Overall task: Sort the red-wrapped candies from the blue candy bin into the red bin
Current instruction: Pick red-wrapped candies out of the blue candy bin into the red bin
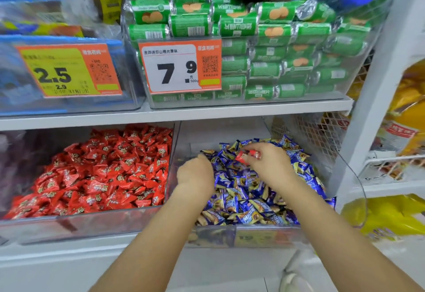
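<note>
A shop shelf with two clear candy bins side by side.
The right hand [268, 161] pinches a red candy [248, 155] over the blue candy bin [253, 234]. The left hand [195, 174] digs in, fingers hidden (I can't tell). Best lift it high, then drop it in the red bin [80, 225].

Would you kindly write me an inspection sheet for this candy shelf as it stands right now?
Surface: white shelf above, clear bins on the lower level.
Job's things: red bin full of red candies; blue bin of blue candies; one red candy pinched over it.
Clutter: green packs and price tags above.
Hands: right hand pinches the red candy; left hand curled among blue candies, its hold unclear.
Cables: nothing seen.
Surroundings: yellow bags on a wire rack at right.
</note>
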`<action>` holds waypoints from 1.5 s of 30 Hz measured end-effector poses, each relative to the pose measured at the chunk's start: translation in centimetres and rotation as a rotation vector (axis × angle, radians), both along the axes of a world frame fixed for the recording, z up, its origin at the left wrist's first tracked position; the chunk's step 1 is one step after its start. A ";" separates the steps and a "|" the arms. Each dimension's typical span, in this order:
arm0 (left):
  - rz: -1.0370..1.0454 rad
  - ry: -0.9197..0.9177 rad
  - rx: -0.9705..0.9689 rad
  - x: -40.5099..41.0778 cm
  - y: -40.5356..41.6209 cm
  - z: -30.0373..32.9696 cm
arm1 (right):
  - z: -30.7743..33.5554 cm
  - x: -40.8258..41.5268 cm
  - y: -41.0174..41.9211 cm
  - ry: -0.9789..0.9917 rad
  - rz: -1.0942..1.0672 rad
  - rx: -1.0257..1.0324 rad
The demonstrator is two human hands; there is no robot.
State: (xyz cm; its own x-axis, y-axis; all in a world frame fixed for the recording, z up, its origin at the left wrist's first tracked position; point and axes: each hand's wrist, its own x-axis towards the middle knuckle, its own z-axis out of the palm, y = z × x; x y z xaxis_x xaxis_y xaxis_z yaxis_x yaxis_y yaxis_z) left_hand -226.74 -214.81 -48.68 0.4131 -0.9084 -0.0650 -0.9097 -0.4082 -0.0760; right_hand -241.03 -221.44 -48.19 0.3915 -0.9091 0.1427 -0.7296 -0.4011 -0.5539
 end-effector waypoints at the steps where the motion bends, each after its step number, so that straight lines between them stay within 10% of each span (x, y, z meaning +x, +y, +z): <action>1: -0.001 -0.022 0.056 0.2 -0.3 0.1 | 0.2 -0.7 0.6 -0.077 -0.014 0.029; 8: -0.048 -0.134 0.176 0.0 -0.9 0.4 | -0.8 -4.9 2.3 -0.325 -0.027 0.220; 16: -0.239 0.227 -0.581 1.9 4.8 4.4 | 0.1 -4.2 2.8 -0.362 -0.034 0.135; 21: 0.030 0.507 -0.874 7.4 8.9 3.5 | 1.1 -0.4 6.2 -0.487 0.117 0.128; 28: 0.285 0.703 -0.873 15.9 10.3 0.8 | 3.5 8.6 11.8 -0.448 0.393 0.131; 36: 0.293 1.029 -0.935 18.6 9.9 1.7 | 3.5 22.2 8.8 0.043 0.511 0.112; 45: 0.204 0.786 -0.751 16.4 10.5 2.0 | 2.5 9.1 6.8 0.044 0.380 -0.198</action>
State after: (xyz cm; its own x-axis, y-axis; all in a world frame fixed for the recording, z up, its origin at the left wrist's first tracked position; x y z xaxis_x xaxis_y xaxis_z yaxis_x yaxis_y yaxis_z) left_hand -210.30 -204.33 -46.72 0.6448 -0.7464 0.1644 -0.5066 -0.2564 0.8232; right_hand -231.98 -214.69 -45.71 0.7026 -0.6561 0.2755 -0.5310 -0.7411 -0.4108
